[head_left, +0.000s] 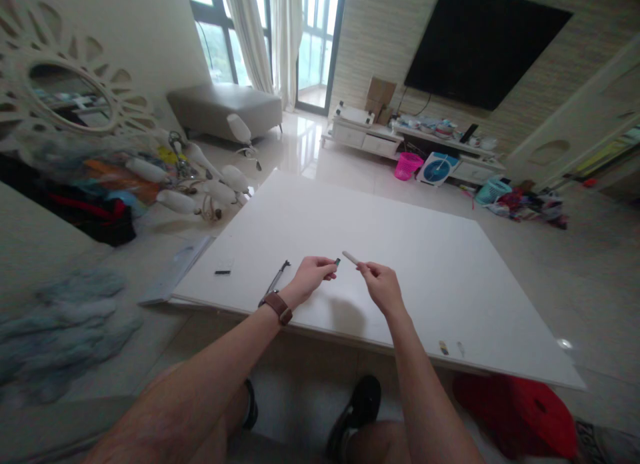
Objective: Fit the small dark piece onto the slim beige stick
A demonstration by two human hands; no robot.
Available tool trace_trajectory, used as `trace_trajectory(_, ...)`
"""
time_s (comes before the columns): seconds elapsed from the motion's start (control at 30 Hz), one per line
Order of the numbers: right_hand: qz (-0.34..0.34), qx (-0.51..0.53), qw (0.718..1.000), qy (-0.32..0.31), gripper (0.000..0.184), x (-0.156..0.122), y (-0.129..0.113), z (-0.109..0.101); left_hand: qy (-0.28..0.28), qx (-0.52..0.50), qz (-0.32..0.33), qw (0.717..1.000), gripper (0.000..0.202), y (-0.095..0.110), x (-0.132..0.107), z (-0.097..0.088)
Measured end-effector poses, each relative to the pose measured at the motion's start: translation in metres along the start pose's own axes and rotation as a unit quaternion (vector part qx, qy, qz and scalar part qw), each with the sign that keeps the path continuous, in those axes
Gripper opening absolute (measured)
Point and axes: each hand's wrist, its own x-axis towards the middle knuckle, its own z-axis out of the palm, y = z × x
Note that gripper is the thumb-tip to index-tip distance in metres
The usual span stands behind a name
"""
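Note:
My left hand (315,275), with a brown watch strap at the wrist, pinches a small dark piece with a green tint (337,261). A slim light-grey stick (351,257) is gripped in my right hand (381,284), its free end pointing at the small piece with a gap between them. Both hands are above the near part of a large white tabletop (350,217). Beside my left wrist lies a thin dark-and-silver tool (278,277). A small white item with a black strip (223,269) is farther left. Near the front edge on the right are a small dark-and-yellow piece (443,347) and a pale piece (461,349).
A chandelier with white shades (220,192) rests on the floor to the left. Beyond the table are a grey bench (225,107), a pink basket (408,165) and a low TV cabinet (383,145). Something red (525,411) sits below the right front edge.

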Motion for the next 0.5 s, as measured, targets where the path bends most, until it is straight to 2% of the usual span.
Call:
trace_trajectory(0.07, -0.015, 0.024, 0.999, -0.031, 0.044, -0.0002, 0.0011, 0.0002, -0.002, -0.009, -0.003, 1.0, 0.008, -0.0002, 0.0007, 0.0002)
trace_trajectory(0.17, 0.015, -0.009, 0.999, 0.033, 0.043, -0.0005, 0.0014, 0.0002, 0.014, -0.022, -0.015, 1.0, 0.008, -0.0001, 0.0011, 0.0006)
trace_trajectory(0.2, 0.013, 0.001, 0.999, 0.038, 0.045, -0.0004, 0.0014, 0.0001, 0.015, -0.026, -0.018, 0.999, 0.009, 0.0, 0.001, 0.0007)
trace_trajectory(0.3, -0.015, 0.065, 0.997, -0.04, 0.049, 0.0, 0.002, -0.0003, -0.002, -0.021, -0.01, 1.0, 0.01, 0.0006, 0.0, 0.0007)
trace_trajectory(0.33, -0.006, 0.063, 0.997, -0.038, 0.048, 0.0001, 0.0023, -0.0006, -0.004, -0.017, -0.008, 1.0, 0.01, 0.0006, -0.0004, 0.0006)
trace_trajectory(0.43, 0.024, 0.02, 0.999, 0.044, 0.046, -0.0001, 0.0029, -0.0017, 0.005, -0.011, -0.01, 1.0, 0.01, 0.0, -0.0008, 0.0004)
trace_trajectory(0.47, 0.016, 0.033, 0.998, 0.046, 0.047, -0.0002, 0.0029, -0.002, 0.004, -0.012, -0.011, 1.0, 0.011, -0.0003, -0.0008, 0.0003)
trace_trajectory(0.5, -0.003, 0.057, 0.998, 0.02, 0.048, -0.0004, 0.0028, -0.002, -0.001, -0.014, -0.009, 1.0, 0.011, -0.0006, -0.0007, 0.0003)
